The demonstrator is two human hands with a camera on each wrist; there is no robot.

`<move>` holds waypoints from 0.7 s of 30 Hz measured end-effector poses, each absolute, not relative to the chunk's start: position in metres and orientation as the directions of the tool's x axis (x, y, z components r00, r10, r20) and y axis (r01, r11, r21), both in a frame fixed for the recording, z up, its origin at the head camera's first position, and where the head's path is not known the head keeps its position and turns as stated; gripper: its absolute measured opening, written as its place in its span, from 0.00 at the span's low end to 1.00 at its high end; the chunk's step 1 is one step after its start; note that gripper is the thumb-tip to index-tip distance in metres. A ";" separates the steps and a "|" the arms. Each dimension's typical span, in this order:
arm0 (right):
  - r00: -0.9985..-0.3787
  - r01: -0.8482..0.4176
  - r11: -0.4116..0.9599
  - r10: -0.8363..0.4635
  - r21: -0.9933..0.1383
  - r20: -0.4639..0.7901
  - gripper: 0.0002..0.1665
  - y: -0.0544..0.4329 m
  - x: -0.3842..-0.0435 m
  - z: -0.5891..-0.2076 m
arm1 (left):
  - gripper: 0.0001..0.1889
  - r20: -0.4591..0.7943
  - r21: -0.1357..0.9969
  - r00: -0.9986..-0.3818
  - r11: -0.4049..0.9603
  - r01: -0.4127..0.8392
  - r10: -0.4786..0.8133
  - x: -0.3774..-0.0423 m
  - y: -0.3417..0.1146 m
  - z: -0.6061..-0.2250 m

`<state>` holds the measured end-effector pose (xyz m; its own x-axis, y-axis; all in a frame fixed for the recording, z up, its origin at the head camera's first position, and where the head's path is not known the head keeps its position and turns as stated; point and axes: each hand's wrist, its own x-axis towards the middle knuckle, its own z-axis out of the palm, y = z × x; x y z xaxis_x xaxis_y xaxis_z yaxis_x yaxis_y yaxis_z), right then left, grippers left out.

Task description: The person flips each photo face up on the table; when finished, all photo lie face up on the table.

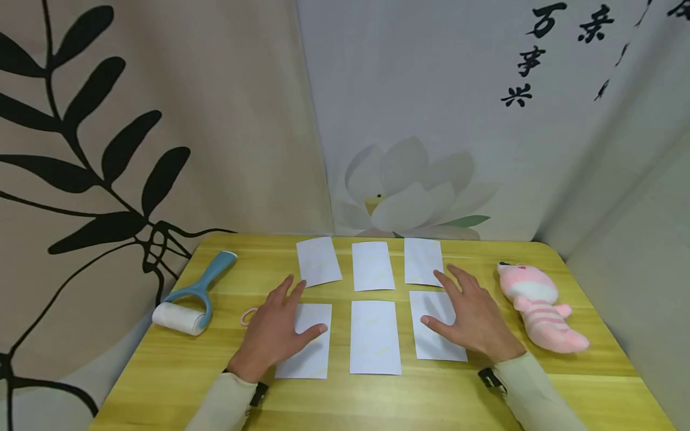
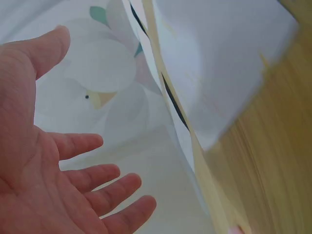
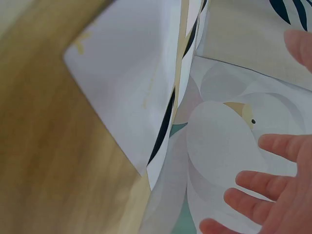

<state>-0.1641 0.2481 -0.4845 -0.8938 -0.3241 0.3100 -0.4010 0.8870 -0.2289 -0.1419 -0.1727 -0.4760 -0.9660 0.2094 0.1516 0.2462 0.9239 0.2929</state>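
Note:
Several white paper cards lie on the wooden table in two rows of three. My left hand, fingers spread and holding nothing, hovers over the front-left card and hides part of it. A pink ring peeks out beside that hand. My right hand is likewise spread and empty, overlapping the front-right card in the head view. Between the hands sits the front-middle card. Behind are the back-left card, back-middle card and back-right card. Both wrist views show the palms with nothing in them.
A blue-handled lint roller with a white roll lies at the table's left. On the right is a pink-and-white plush toy. Printed curtains hang just behind the table's back edge and along its sides.

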 end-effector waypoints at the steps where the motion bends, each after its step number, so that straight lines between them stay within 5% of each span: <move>1: -0.895 -0.399 0.885 -0.319 -0.241 0.310 0.57 0.249 -0.164 -0.485 | 0.53 0.147 0.309 -0.966 0.918 0.248 0.212 -0.142 -0.170 -0.475; 21: -0.930 -0.365 0.802 -0.289 -0.472 0.228 0.41 0.262 -0.144 -0.490 | 0.34 0.135 0.644 -0.928 0.681 0.349 0.348 -0.143 -0.111 -0.479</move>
